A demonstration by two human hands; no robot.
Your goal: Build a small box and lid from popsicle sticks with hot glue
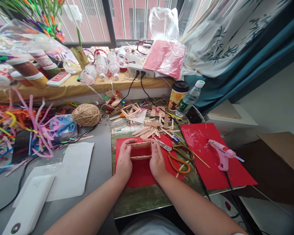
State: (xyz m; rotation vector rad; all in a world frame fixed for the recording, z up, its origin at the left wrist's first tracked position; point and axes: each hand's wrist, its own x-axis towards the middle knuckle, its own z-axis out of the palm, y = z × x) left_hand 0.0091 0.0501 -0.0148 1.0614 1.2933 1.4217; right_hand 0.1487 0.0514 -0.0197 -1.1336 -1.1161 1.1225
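So I've got both hands on a little wooden stick box [140,150] sitting on the red sheet [142,173] in the middle of the table [103,163]. Left hand [123,161] is closed around the left end, right hand [157,160] closed around the right end, fingers curled over the top edges, thumbs toward me. It's an open rectangular frame built from flat pale craft sticks, red showing through the middle, so no lid and I can't tell if it has a floor. My guess is it's featherlight and stiff along the sticks but weak at the glued corners, so squeezing the long walls would probably pop a joint. Holding the short ends, like now, looks like the safest grip to me. Orange-handled scissors [180,160] lie just right of my right hand, a pink glue gun [221,155] sits further right on another red sheet [213,156], loose sticks [149,130] piled just behind
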